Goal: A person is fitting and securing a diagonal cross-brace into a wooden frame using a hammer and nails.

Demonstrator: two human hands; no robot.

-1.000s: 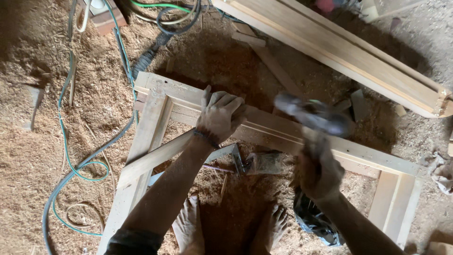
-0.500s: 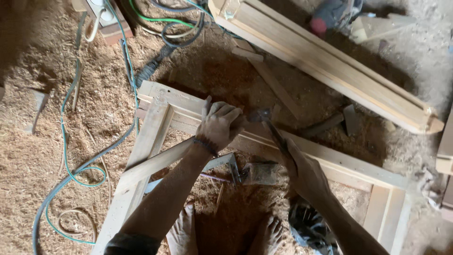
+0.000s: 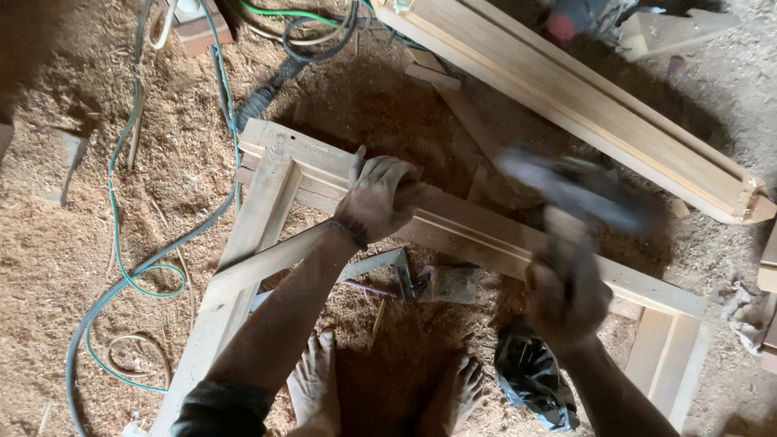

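Note:
A pale wooden frame [image 3: 275,174] lies on a sawdust floor. My left hand [image 3: 379,196] grips its far moulded rail [image 3: 477,235] near the left corner. My right hand [image 3: 566,293] is raised to the right, holding a hammer [image 3: 579,190] whose head is motion-blurred above the rail. A thin diagonal brace [image 3: 267,263] crosses the frame's left corner. My bare feet [image 3: 320,388] stand inside the frame.
A long stack of moulded timber [image 3: 583,101] lies at the upper right. Green and blue-grey cables [image 3: 121,267] loop over the sawdust at left. A metal square [image 3: 388,265] and a crumpled bag [image 3: 453,283] lie inside the frame. A black bag [image 3: 530,380] sits by my right foot.
The hammer came down onto the rail beside my left hand half a second ago and is now lifted again to the right. My left hand has kept its grip.

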